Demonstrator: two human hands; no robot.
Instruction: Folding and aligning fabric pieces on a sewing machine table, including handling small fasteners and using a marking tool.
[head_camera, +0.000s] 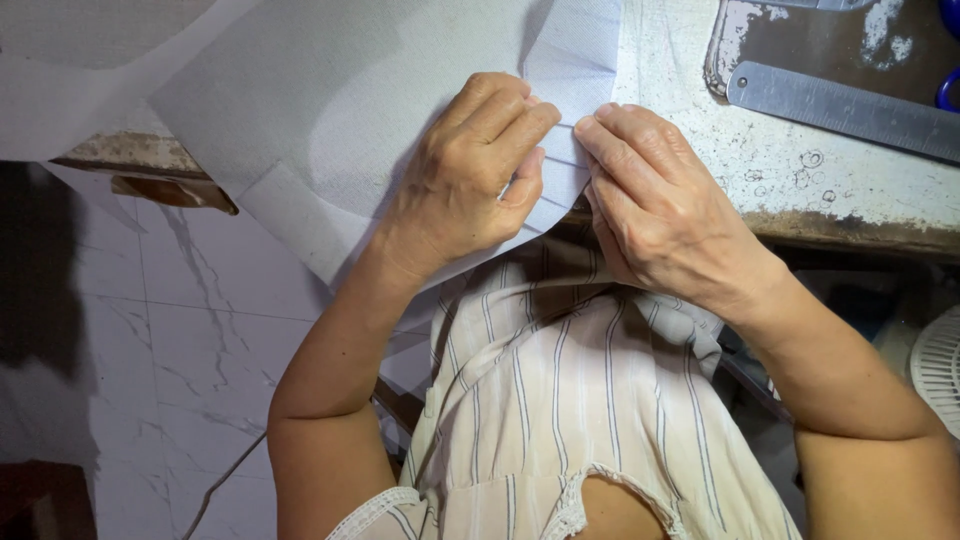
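White cloth (330, 110) hangs off worktop (700, 120) edge, loose end draped left, prob. so the near corner lies flat for folding. L hand (465, 180) grip clamped on the folded corner, thumb pinning pleats. R hand (650, 200) fingers together, pressing same fold from other side, holding it taut. Metal ruler (845, 108) well apart at right, within reach.

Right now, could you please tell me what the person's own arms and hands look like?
Both arms are bare from above the elbow down. The left hand and right hand wear no gloves, rings or watch that I can see. The garment is cream with thin dark stripes and lace-trimmed short sleeves.
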